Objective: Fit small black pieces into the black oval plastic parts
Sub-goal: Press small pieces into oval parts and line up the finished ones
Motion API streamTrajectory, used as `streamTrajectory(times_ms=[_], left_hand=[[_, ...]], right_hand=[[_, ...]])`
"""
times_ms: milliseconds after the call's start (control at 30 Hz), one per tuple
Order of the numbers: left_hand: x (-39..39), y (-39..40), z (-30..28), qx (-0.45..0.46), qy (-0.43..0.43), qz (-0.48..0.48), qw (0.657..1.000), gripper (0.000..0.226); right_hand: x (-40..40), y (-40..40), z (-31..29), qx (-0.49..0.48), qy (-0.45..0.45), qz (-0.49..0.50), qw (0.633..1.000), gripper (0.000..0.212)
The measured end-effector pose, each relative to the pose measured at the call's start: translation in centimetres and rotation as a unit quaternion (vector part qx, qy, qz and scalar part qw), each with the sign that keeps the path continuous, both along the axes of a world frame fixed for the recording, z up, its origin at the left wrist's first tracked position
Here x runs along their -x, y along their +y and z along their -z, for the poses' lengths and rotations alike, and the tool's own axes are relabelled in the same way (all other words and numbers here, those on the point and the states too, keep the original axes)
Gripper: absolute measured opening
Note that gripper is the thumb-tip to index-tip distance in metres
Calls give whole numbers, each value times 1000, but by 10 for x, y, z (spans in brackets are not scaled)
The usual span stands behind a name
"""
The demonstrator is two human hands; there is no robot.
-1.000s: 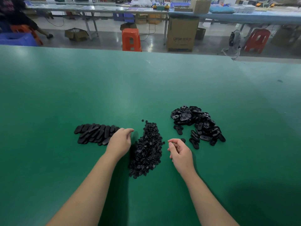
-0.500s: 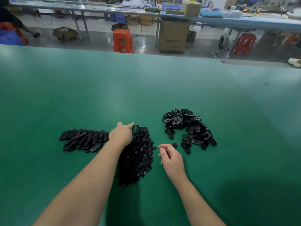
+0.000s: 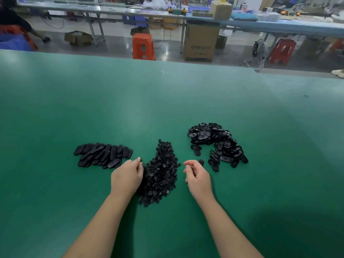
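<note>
Three dark heaps crowd the near middle of the green surface (image 3: 167,94): a row of ovals (image 3: 102,155) on the left, a pile of small pieces (image 3: 162,170) in the centre, and a loose heap of ovals (image 3: 217,142) on the right. Narrow green lanes run between them, and the hands (image 3: 127,176) (image 3: 197,175) sit in those lanes. Bare surface lies open beyond the heaps and out to both sides.

Three black heaps (image 3: 161,172) lie on one green table (image 3: 167,94), beyond it seemingly three orange stools (image 3: 143,46).
</note>
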State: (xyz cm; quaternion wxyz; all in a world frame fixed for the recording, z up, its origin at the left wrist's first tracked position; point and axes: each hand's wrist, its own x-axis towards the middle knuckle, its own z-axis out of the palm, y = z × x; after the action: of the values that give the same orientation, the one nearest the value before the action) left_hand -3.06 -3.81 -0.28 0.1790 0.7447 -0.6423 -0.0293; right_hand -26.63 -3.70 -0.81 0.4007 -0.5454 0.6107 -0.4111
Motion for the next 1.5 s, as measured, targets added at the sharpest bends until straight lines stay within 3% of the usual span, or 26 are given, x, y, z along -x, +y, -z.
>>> streamTrajectory(times_ms=[167,300,467,600,800,1100,1300,1367,1500], left_hand=[[2,9,2,63,19,9,998,16],[0,6,0,65,40,1,997,18],[-2,3,2,57,59,-14,997,21],[-4,1,5,53,68,-22,996,22],[-5,0,5,48,77,-24,996,17],[-8,-2,8,41,83,-34,995,16],[-8,-4,10,31,76,-43,996,21],[-7,-4,10,28,82,-50,995,22],[-6,-4,8,37,112,-59,991,22]], right_hand=[[-1,1,-3,45,45,35,997,21],[10,-1,-5,89,167,33,981,31],[50,-28,-18,-8,403,-68,913,45],[65,-45,-29,-43,476,-172,861,38],[69,-53,-39,-44,479,-175,859,18],[74,-47,-46,-64,439,-195,875,32],[66,-44,-46,-59,429,-186,882,8],[63,-41,-45,-51,384,-165,907,6],[52,-33,-40,-72,158,-105,979,3]])
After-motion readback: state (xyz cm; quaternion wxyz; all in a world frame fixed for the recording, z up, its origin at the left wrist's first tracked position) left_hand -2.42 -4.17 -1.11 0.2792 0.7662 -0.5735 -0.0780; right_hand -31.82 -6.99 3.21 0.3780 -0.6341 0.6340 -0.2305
